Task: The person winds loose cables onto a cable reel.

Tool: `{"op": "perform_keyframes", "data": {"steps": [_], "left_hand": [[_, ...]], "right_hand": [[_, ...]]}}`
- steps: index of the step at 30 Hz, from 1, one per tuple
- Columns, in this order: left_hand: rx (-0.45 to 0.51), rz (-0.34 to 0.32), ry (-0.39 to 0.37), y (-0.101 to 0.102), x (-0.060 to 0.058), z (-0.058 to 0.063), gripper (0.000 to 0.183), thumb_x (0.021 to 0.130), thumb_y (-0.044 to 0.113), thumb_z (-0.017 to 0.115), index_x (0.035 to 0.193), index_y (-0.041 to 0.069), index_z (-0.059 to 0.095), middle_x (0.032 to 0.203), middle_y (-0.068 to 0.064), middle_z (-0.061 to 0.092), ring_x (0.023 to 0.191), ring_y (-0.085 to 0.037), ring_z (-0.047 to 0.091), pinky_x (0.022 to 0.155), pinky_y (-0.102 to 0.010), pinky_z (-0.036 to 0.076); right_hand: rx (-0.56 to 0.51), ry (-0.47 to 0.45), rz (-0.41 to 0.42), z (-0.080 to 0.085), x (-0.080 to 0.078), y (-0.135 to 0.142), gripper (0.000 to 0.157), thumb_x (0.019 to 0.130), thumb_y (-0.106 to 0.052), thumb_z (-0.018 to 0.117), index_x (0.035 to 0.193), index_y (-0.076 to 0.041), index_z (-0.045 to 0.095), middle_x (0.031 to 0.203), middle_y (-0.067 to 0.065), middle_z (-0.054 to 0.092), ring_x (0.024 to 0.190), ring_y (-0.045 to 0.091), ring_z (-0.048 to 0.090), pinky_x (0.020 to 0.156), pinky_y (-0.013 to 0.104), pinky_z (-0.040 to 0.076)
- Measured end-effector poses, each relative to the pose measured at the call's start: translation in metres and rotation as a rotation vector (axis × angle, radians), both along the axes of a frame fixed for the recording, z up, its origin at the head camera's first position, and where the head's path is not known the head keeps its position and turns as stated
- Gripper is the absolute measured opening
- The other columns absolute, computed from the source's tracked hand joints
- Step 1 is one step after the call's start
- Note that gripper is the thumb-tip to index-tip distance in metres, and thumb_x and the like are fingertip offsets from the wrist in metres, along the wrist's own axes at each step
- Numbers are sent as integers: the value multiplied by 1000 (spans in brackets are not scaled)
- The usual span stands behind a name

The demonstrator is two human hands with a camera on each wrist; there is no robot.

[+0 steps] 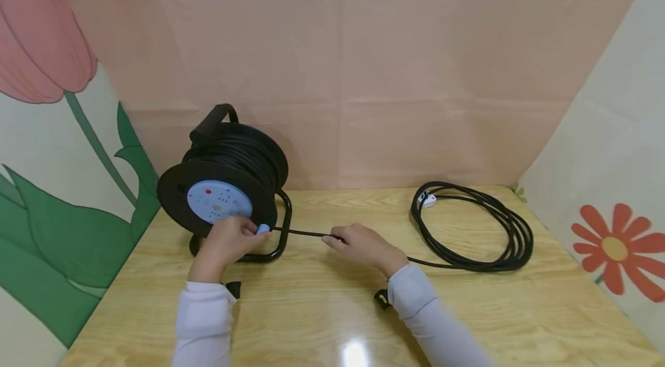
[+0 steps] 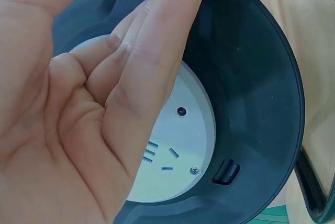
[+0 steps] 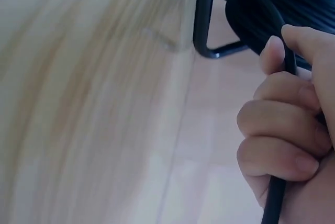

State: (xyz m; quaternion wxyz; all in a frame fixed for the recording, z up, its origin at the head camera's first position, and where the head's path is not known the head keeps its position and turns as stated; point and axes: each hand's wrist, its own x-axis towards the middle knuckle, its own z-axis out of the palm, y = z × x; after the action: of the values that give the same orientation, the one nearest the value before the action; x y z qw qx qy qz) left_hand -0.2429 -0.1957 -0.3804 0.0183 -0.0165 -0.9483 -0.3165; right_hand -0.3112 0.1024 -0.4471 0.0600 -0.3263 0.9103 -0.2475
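Observation:
A black cable reel stands on its tubular frame at the left, cable wound round its drum and a pale blue socket panel on its face. My left hand pinches the light blue crank knob at the lower right of that face. In the left wrist view, fingers cover part of the panel and knob. From the drum a black cable runs to the right. My right hand grips this cable between reel and loose coil, fingers curled round it in the right wrist view.
A loose coil of the same cable lies at the right of the wooden table, with a white plug inside its left edge. A pinkish backdrop rises behind, and flower-printed panels stand on both sides.

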Motion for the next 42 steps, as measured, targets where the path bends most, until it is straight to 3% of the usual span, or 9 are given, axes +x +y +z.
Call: {"op": "perform_keyframes", "data": {"steps": [8, 13, 18, 23, 28, 31, 35, 42], "left_hand": [[16, 0, -33, 2, 1, 1, 32, 88, 36, 77, 93, 5, 72, 82, -1, 68, 74, -17, 61, 64, -33, 51], [22, 11, -31, 1, 1, -1, 33, 86, 37, 78, 93, 5, 72, 81, -1, 69, 74, -16, 62, 64, -34, 52], [35, 11, -72, 0, 2, -5, 33, 87, 37, 77, 94, 5, 72, 78, 0, 68, 73, -15, 62, 64, -33, 52], [31, 20, -89, -3, 2, -4, 35, 87, 36, 77, 97, 3, 72, 78, 0, 69, 71, -15, 63, 64, -33, 52], [57, 6, -109, -10, 1, -5, 36, 88, 36, 77, 98, 2, 72, 77, 0, 69, 71, -15, 64, 65, -34, 54], [76, 0, -139, -14, 0, -9, 39, 88, 38, 77, 99, 1, 71, 77, 0, 70, 73, -16, 65, 68, -36, 55], [108, 3, -174, -21, -1, -15, 45, 88, 40, 76, 105, -1, 70, 80, 0, 71, 76, -16, 68, 74, -38, 57], [195, -28, -195, -33, -4, -25, 52, 88, 42, 76, 109, -5, 68, 84, -3, 73, 81, -21, 71, 77, -38, 59]], "right_hand": [[75, 77, -53, 6, 11, 54, 40, 104, -55, 42, 86, -23, 56, 62, -10, 46, 54, 5, 44, 53, 28, 40], [83, 179, -98, 7, 7, 90, 38, 103, -55, 46, 78, -27, 52, 59, -12, 37, 51, 3, 36, 50, 25, 34], [109, 310, -156, 11, 4, 125, 38, 100, -55, 54, 76, -26, 52, 56, -11, 41, 48, 5, 36, 48, 27, 35], [101, 494, -229, 22, -3, 161, 34, 93, -50, 67, 73, -26, 57, 56, -13, 44, 47, 5, 37, 47, 29, 35], [28, 737, -322, 28, -9, 211, 55, 79, -48, 82, 58, -26, 36, 51, -17, 21, 45, 3, 19, 41, 25, 18], [-5, 773, -412, 29, -8, 242, 60, 74, -49, 86, 56, -26, 33, 50, -17, 21, 45, 6, 20, 42, 26, 16], [-41, 756, -473, 27, -8, 269, 59, 72, -44, 89, 53, -24, 36, 51, -10, 31, 49, 13, 32, 47, 30, 24], [-43, 804, -443, 31, -10, 260, 59, 70, -43, 90, 54, -22, 37, 53, -7, 35, 53, 18, 34, 54, 34, 28]]}}
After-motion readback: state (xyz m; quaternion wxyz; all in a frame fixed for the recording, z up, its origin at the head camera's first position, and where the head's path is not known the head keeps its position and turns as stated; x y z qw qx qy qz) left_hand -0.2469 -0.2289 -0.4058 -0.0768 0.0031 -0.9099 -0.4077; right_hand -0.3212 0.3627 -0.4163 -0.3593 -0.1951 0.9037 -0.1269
